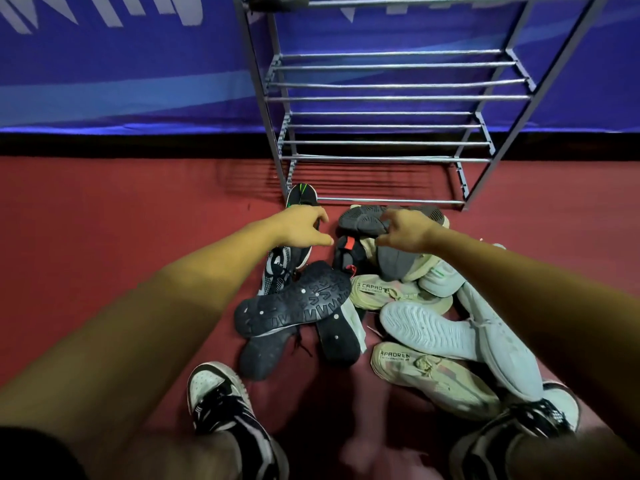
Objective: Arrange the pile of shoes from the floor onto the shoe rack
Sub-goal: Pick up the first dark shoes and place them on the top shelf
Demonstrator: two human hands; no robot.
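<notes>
- Person looking down over both forearms; shoe rack (391, 98) straight ahead, grey metal bars, standing on red floor (121, 237) against blue banner (121, 81).
- The rack tiers in view carry nothing; the top tier is cut off by the frame edge.
- Pile of shoes (298, 303) lies on the floor just in front of the rack's bottom bar, between the rack and the person's feet.
- Left hand (304, 226) is over the middle of black shoe with green marks (301, 195), at the pile's far left, toe touching the rack's leg. Fingers curled downward, thumb out; cannot tell whether the grip is clamped on the shoe or only resting.
- Right hand (405, 233) is at the far side of the pile. Its grip is closed on grey-soled shoe (367, 218), which lies sole-up; fingers sit on the sole, thumb below its edge.
- Nearer in the pile: black soles turned up on the left, two cream shoes (381, 292) with lettering, pale shoes (429, 329) crossed over them on the right.
- Person wears black-and-white trainers (214, 393), one either side of the pile's near edge.
</notes>
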